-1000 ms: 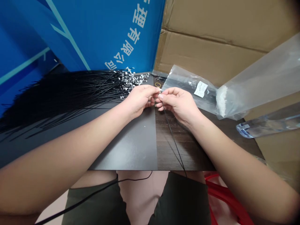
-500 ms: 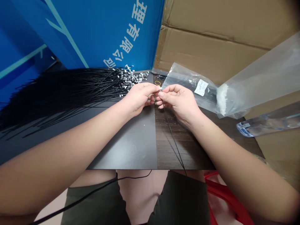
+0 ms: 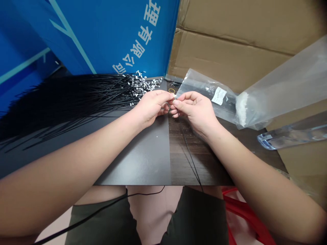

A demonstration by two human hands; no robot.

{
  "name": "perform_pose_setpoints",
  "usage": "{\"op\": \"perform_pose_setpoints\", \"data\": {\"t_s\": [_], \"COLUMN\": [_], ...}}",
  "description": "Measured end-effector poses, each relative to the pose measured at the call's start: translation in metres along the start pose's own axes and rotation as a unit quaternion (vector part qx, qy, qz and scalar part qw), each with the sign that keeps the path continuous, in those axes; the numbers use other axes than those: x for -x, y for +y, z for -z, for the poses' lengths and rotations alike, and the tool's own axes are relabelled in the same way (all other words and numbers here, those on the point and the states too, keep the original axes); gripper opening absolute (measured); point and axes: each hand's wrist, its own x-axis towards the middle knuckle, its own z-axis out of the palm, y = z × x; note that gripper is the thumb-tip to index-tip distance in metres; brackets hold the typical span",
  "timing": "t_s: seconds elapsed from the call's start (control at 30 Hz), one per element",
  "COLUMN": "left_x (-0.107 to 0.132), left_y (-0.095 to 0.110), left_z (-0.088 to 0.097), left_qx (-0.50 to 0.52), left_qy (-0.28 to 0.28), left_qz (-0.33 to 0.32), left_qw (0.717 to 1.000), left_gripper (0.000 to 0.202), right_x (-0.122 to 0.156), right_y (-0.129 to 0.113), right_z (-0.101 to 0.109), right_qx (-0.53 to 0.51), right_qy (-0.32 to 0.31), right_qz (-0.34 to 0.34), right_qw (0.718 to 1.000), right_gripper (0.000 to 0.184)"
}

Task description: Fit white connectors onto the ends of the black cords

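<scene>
Left grip (image 3: 154,106): closed to a narrow pinch, thumb and forefinger on a tiny pale connector; remaining fingers loosely curled beneath.
Right grip (image 3: 198,108): likewise narrow, thumb tip against forefinger just beside the left grip, pinching the cable near the connector; exact contact too small to tell.
White connector (image 3: 174,96): small, blocky, mostly hidden between both sets of fingertips.
Black cable (image 3: 187,145): thin, smooth, flexible; hanging below the right grip, slanting down to the near edge of the tabletop.
Tabletop (image 3: 145,160): smooth matte gray below the left grip, dark streaky wood grain below the right.
Cable bundle (image 3: 76,98): a dense heap of slender black strands, fanned out to the left of the left grip, with white blocky ends (image 3: 138,86) clustered just beyond it.
Yellow ring (image 3: 172,90): thin loop, just behind the meeting fingertips.
Clear bag (image 3: 198,85): glossy, creased film with a white paper label (image 3: 219,96), behind and right of the right grip.
White pieces (image 3: 242,110): heaped inside see-through plastic, farther right.
Cardboard (image 3: 230,51): brown, creased, upright behind the right grip.
Blue panel (image 3: 102,34): flat, printed with pale characters, behind the left grip.
</scene>
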Motion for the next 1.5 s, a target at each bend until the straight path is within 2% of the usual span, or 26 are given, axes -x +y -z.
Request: {"op": "perform_pose_setpoints", "data": {"t_s": [0.8,1.1,1.5], "left_x": [0.0012,0.0012,0.0014], "left_y": [0.0,0.0,0.0006], "left_z": [-0.0025,-0.0027,-0.0029], "left_qx": [-0.011,-0.011,-0.008], "left_qy": [0.014,0.022,0.02], "left_qz": [-0.006,-0.006,-0.005], "left_qw": [1.0,1.0,1.0], "left_gripper": [0.014,0.011,0.011], "right_x": [0.0019,0.0018,0.002], "right_y": [-0.0005,-0.0002,-0.0004], "right_z": [-0.0012,-0.0011,-0.0004], "right_qx": [0.006,0.058,0.067], "right_qy": [0.002,0.02,0.022], "right_qz": [0.014,0.028,0.026], "right_qw": [1.0,0.998,0.997], "right_gripper": [0.045,0.041,0.036]}}
